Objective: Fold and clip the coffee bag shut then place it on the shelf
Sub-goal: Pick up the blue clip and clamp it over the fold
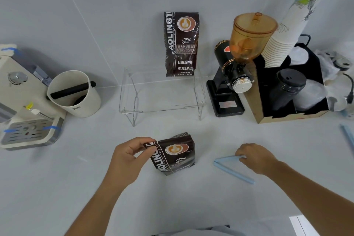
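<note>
A dark brown coffee bag (174,154) stands on the white counter near me, its top folded down. My left hand (130,156) pinches the bag's upper left corner. To its right lies a light blue sealing clip (232,167), opened into a V. My right hand (256,157) rests on the clip's upper arm, fingers curled over its end. A clear acrylic shelf (162,94) stands behind the bag, against the wall. A second, taller coffee bag (181,44) stands upright on the shelf's back right part.
A white espresso machine (23,105) and a white knock box (76,94) stand at the left. Right of the shelf are a black grinder (235,74) with an amber hopper and a box (291,90) of paper cups and lids. Another blue clip (347,136) lies at the far right.
</note>
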